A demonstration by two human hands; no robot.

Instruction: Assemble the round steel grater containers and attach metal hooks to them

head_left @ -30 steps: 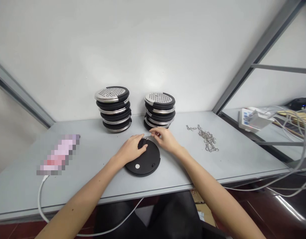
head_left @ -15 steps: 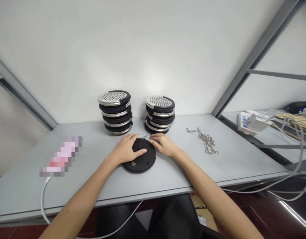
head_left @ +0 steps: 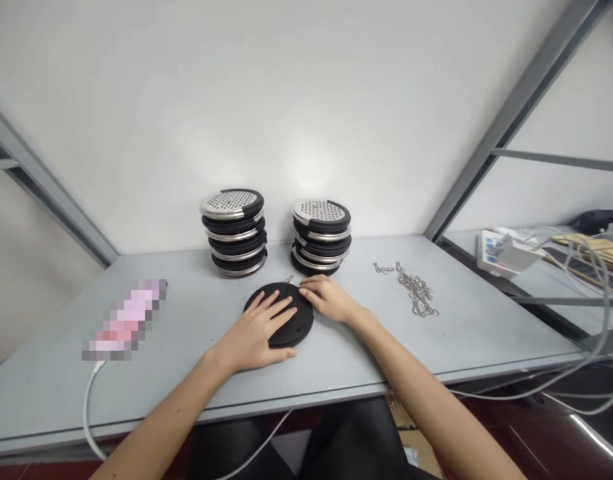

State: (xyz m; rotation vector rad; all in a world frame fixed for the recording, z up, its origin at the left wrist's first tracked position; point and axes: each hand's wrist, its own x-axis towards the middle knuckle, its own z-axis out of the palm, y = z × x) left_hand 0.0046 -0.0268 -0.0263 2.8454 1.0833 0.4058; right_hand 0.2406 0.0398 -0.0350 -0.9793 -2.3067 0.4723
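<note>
A round black disc [head_left: 302,319] lies on the grey table, with a small metal clip [head_left: 287,279] at its far edge. My left hand [head_left: 256,331] rests flat on the disc's left part, fingers spread and thumb at its near edge. At the disc's right edge is my right hand [head_left: 329,299], its fingers together near the clip; whether they grip anything is hidden. Behind stand two stacks of black and silver round pieces, a left stack [head_left: 236,233] and a right stack [head_left: 321,235], each topped by a perforated silver face.
Several metal clips [head_left: 416,291] lie in a loose pile on the right. A blurred pink item [head_left: 126,320] with a white cable is at the left. A white power strip [head_left: 506,252] and cables sit on the right-hand shelf behind a grey metal frame [head_left: 516,87].
My left hand has moved back toward me and spread flat over the disc. My right hand stays at the right edge. The view has shifted slightly.
</note>
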